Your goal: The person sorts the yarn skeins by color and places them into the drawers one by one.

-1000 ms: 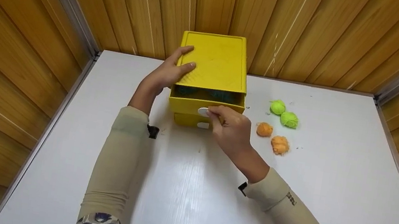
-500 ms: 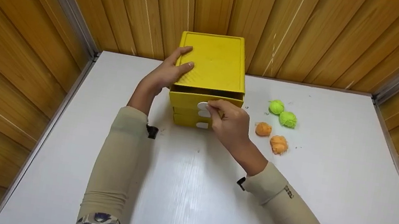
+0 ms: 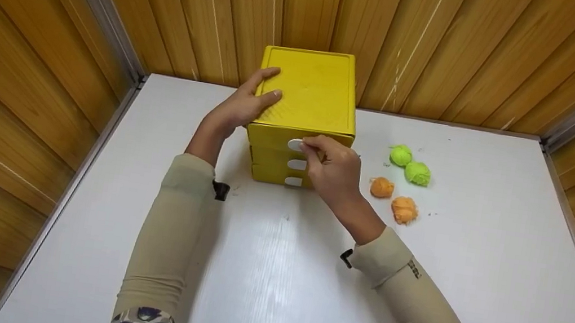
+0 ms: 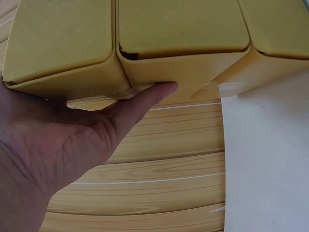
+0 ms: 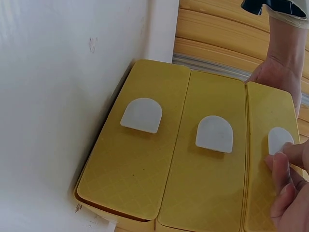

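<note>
A small yellow drawer cabinet (image 3: 307,87) stands on the white table, three drawers stacked, each with a white tab handle. My left hand (image 3: 238,107) rests against its left side, thumb and a fingertip lying over the top edge. In the left wrist view a straight finger (image 4: 149,99) lies along the cabinet wall. My right hand (image 3: 336,171) pinches the handle (image 3: 294,144) of the top drawer, whose front sits flush under the lid. The right wrist view shows the middle handle (image 5: 214,134) and the bottom handle (image 5: 142,115) untouched. The drawers' contents are hidden.
Right of the cabinet lie two green yarn balls (image 3: 409,164) and two orange ones, a smaller orange ball (image 3: 381,187) and a larger orange ball (image 3: 404,210). Wood-patterned panels (image 3: 452,49) wall the table (image 3: 267,295) at the back and sides.
The top drawer has slid back into the cabinet, from partly out to closed, pushed by my right hand on its handle. My left hand has stayed in place on the cabinet.
</note>
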{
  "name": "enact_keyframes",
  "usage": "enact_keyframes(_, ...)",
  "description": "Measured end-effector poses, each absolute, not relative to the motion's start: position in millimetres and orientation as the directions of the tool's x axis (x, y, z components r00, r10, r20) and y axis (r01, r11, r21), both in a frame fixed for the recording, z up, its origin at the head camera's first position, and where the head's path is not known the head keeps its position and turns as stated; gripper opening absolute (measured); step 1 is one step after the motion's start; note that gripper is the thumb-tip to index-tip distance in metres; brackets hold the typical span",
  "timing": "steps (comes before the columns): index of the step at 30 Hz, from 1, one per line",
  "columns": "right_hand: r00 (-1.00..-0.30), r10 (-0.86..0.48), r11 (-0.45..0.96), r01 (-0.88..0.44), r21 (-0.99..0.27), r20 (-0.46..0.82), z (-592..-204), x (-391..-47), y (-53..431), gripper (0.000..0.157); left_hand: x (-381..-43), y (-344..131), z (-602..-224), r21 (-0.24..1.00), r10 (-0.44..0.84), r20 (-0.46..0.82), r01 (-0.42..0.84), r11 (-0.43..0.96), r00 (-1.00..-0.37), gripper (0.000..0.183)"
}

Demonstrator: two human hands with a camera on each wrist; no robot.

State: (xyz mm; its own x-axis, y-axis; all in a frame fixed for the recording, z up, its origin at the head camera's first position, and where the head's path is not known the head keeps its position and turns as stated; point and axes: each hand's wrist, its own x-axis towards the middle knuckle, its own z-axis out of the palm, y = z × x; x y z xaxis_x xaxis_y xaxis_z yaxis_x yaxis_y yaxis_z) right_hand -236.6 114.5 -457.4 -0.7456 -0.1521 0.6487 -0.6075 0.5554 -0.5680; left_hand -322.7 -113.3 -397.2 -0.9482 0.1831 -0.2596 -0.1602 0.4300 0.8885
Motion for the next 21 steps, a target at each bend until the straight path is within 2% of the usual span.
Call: enact_keyframes(21,-0.728,-0.161,0.504,-0.641,-0.579,0.666,-457.1,-244.1,117.0,0.010,-322.7,-114.1,-397.9,0.884,0.183,-0.245,-0.142,0.446,-0.952,0.062)
